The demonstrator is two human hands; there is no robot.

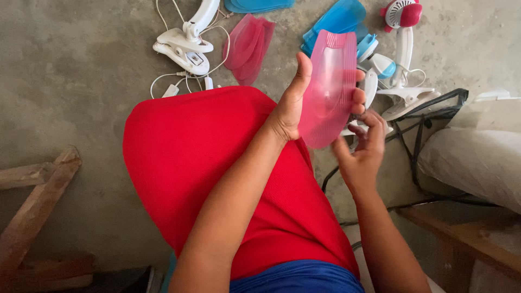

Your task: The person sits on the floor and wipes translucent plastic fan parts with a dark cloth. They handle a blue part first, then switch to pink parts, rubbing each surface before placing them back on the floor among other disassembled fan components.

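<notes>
the left hand [290, 106] was raised above the lap, its forearm running up from the lower middle of the view across the red cloth [206, 157] over the knee. its thumb pointed straight up along the near edge of a translucent pink plastic blade [328, 89], and its fingertips showed at the far edge, so the hand was closed around the blade from behind, palm toward it. the blade stood nearly upright, broad and rounded at the bottom, narrower at the top, in front of the body and above the floor.

the right hand [364, 149] came up from the lower right, wrist bent a little, fingers curled loosely inward near the blade's lower right edge. it was blurred, and whether the fingertips pinched the blade or only hovered beside it could not be told.

on the concrete floor [70, 70] beyond the knee lay a white clip-on fan base [184, 46] with its thin white cord [179, 76], and just beside it a small stack of pink blades [248, 46]. behind the held blade sat a stack of blue blades [336, 19], and farther right a small fan with a pink and white head [401, 13]. a pale sack [477, 157] rested at the right edge, and wooden slats [32, 201] at the left.
</notes>
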